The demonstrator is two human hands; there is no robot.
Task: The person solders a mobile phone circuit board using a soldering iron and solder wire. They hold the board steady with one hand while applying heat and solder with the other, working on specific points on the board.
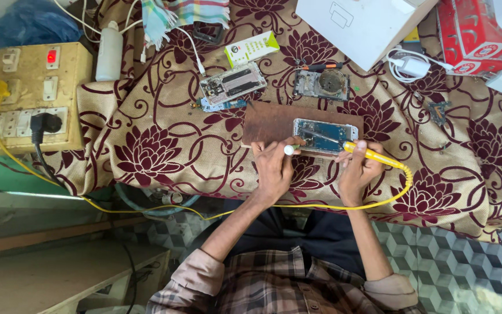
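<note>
— Where does the opened phone (325,135) lie?

— On a brown wooden board (271,122) near the front edge of the table, which is draped in a cream cloth with maroon flowers (146,145). Its back is off and the blue inner parts show

— What is the right hand (358,171) doing?

— It pinches a yellow soldering iron (373,154) like a pen, fingers closed round the handle, the tip pointing into the phone. A yellow cord (405,183) runs from the handle, loops below the hands and goes off left toward the switchboard (30,96) at the left edge

— And the left hand (274,168)?

— Curled, fingers pressed together round a small white-tipped thing (289,149) just beside the phone's near-left corner; what it is I cannot tell

— Anything further out?

— Two more dismantled phones: one (232,84) behind the board to the left, another (322,84) straight behind it. A white box (361,26) and a red box (474,35) stand at the far right corner; what they contain is hidden. A white bottle (110,52) stands by the switchboard
</note>
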